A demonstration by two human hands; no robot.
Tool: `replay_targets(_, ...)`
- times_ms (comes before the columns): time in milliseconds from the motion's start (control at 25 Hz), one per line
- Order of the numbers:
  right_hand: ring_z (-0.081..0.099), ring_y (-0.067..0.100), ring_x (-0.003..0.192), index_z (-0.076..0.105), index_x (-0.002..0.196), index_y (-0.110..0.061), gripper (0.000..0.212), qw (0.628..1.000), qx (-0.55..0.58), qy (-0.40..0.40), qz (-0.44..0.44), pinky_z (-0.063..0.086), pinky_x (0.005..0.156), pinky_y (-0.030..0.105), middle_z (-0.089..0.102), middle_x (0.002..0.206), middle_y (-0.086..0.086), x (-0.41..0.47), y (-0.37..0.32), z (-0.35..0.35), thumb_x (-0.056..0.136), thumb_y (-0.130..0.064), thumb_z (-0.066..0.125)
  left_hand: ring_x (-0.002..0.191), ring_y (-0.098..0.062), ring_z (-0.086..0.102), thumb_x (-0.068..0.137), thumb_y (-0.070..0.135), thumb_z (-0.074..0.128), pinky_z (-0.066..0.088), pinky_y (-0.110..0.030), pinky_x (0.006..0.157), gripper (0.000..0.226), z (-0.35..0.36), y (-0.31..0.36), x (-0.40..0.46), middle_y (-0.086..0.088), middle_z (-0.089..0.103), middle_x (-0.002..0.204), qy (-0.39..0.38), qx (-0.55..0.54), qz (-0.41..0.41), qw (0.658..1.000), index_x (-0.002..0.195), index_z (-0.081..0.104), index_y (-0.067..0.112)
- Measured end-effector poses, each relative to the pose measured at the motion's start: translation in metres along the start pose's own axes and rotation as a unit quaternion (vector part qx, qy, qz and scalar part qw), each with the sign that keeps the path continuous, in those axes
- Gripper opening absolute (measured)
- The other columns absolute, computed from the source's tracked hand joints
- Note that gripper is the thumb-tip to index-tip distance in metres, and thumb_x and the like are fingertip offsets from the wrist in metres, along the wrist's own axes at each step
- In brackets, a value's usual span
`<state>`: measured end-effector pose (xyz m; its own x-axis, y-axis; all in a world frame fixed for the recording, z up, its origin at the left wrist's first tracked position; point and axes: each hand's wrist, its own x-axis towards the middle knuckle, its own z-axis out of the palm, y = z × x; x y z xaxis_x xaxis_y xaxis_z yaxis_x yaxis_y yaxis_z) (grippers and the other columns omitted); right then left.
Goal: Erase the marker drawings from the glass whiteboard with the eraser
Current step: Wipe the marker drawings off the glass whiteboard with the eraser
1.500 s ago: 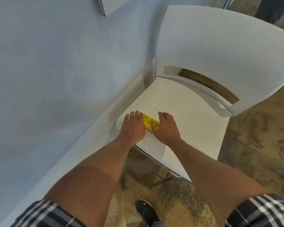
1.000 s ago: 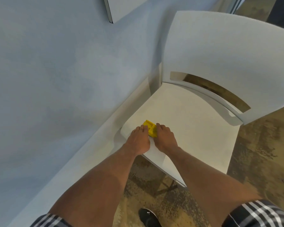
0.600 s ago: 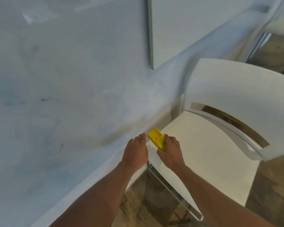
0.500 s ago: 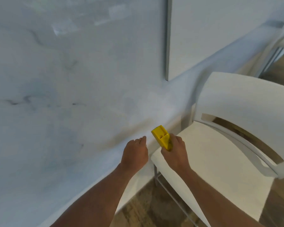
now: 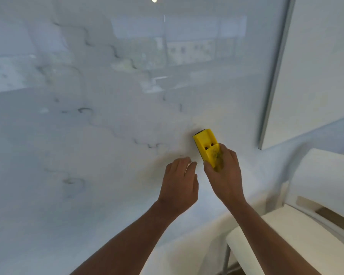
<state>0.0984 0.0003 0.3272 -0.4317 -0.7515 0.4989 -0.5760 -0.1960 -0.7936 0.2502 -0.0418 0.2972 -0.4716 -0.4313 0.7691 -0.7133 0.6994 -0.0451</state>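
The glass whiteboard (image 5: pixel 127 86) fills most of the view and carries faint dark marker lines (image 5: pixel 83 110), blurred, running from upper left down to the middle. My right hand (image 5: pixel 224 175) grips the lower end of a yellow eraser (image 5: pixel 206 145), whose upper end is at the glass near the lowest marker lines (image 5: pixel 151 144). My left hand (image 5: pixel 180 183) hovers just left of it with fingers loosely curled, holding nothing.
The whiteboard's metal edge (image 5: pixel 274 76) runs down at the right, with plain wall (image 5: pixel 316 66) beyond it. A white chair (image 5: pixel 314 225) stands at the lower right, close to my right forearm.
My right hand lifted the yellow eraser off the chair seat and up to the whiteboard. My left hand let go and rose alongside. My view swung up from the chair to the board.
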Motion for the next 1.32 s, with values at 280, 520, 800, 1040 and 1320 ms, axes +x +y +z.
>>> replay_targets(280, 0.048, 0.013, 0.108, 0.045, 0.143, -0.021, 0.062, 0.991, 0.064, 0.059, -0.098, 0.037, 0.086, 0.026, 0.052, 0.127, 0.0, 0.025, -0.13, 0.02, 0.087, -0.021, 0.072, 0.132, -0.039, 0.054, 0.092, 0.018, 0.061, 0.044, -0.051, 0.112, 0.042, -0.135, -0.063, 0.056, -0.022, 0.061, 0.135, 0.132, 0.033, -0.003, 0.991, 0.129, 0.063, -0.002)
replay_targets(520, 0.052, 0.026, 0.118, 0.045, 0.143, -0.02, 0.061, 0.973, 0.104, 0.108, -0.178, 0.048, 0.095, 0.043, 0.053, 0.129, 0.005, 0.049, -0.236, 0.034, 0.088, -0.026, 0.071, 0.144, -0.041, 0.044, 0.093, 0.018, 0.062, 0.036, -0.053, 0.12, 0.051, -0.241, -0.119, 0.083, -0.025, 0.052, 0.149, 0.188, 0.105, 0.011, 0.977, 0.137, 0.056, -0.006)
replay_targets(800, 0.054, 0.029, 0.099, 0.054, 0.12, -0.02, 0.04, 0.946, 0.115, 0.126, -0.276, 0.045, 0.076, 0.037, 0.056, 0.107, 0.007, 0.076, -0.338, 0.047, 0.085, -0.031, 0.07, 0.146, -0.045, 0.039, 0.096, 0.022, 0.058, 0.034, -0.057, 0.12, 0.056, -0.359, -0.179, 0.117, -0.03, 0.046, 0.152, 0.228, 0.206, 0.032, 0.951, 0.142, 0.05, -0.01)
replay_targets(1040, 0.05, 0.032, 0.106, 0.052, 0.126, -0.015, 0.049, 0.927, 0.096, 0.142, -0.332, 0.045, 0.083, 0.04, 0.056, 0.113, 0.012, 0.094, -0.42, 0.064, 0.083, -0.032, 0.066, 0.148, -0.045, 0.035, 0.1, 0.029, 0.049, 0.029, -0.057, 0.123, 0.062, -0.46, -0.237, 0.131, -0.03, 0.04, 0.157, 0.237, 0.29, 0.007, 0.927, 0.147, 0.043, -0.01)
replay_targets(1320, 0.049, 0.041, 0.111, 0.047, 0.133, -0.008, 0.054, 0.902, 0.048, 0.178, -0.391, 0.047, 0.09, 0.051, 0.052, 0.122, 0.019, 0.108, -0.508, 0.082, 0.087, -0.028, 0.067, 0.153, -0.044, 0.025, 0.104, 0.04, 0.033, 0.023, -0.055, 0.126, 0.07, -0.55, -0.312, 0.101, -0.03, 0.027, 0.164, 0.229, 0.344, -0.08, 0.907, 0.153, 0.033, -0.01)
